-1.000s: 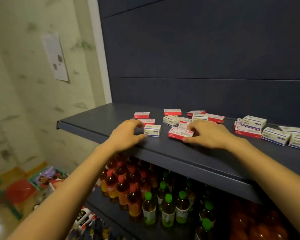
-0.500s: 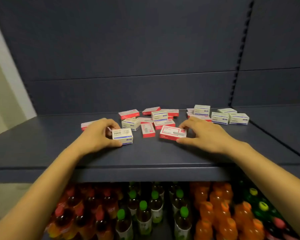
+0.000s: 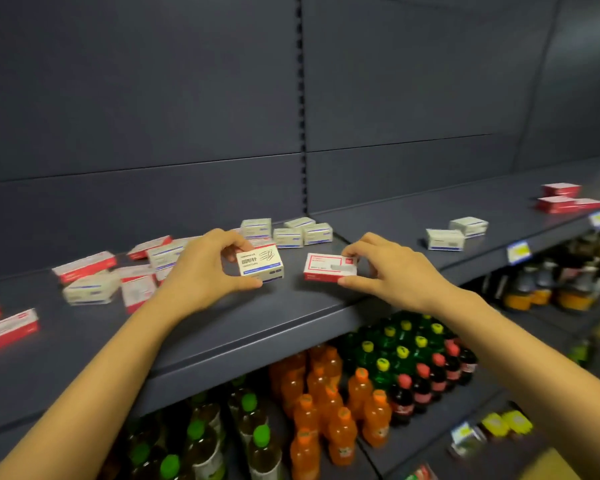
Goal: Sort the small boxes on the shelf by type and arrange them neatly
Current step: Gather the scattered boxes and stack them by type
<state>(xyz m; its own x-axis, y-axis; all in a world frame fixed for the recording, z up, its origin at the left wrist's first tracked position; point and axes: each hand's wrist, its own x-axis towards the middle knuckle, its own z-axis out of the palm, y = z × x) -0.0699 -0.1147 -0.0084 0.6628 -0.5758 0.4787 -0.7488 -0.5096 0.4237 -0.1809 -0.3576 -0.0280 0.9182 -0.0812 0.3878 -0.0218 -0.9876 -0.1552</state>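
My left hand (image 3: 201, 271) grips a white box with a blue stripe (image 3: 260, 265), thumb under its near edge and fingers curled over the far side. My right hand (image 3: 392, 271) pinches a red-and-white box (image 3: 328, 268) by its right end, between thumb and fingertips. The two boxes sit just beside each other with a gap between them, above the front half of the dark shelf (image 3: 291, 327). I cannot tell whether either one is lifted clear or touching it. Behind the hands, near the back panel, a cluster of white boxes (image 3: 293, 233) stands close together. To the left lies a loose scatter of mixed boxes (image 3: 94, 282), red and white at odd angles, with more red boxes at the left edge (image 3: 4, 332). To the right, well apart, a pair of white boxes (image 3: 456, 233) rests side by side, and farther along is a small stack of red boxes (image 3: 563, 199). A price tag (image 3: 518, 251) hangs on the shelf's front lip. On the level below I see orange bottles (image 3: 326, 410), bottles with green caps (image 3: 253, 441) and green bottles with yellow caps (image 3: 402, 351).
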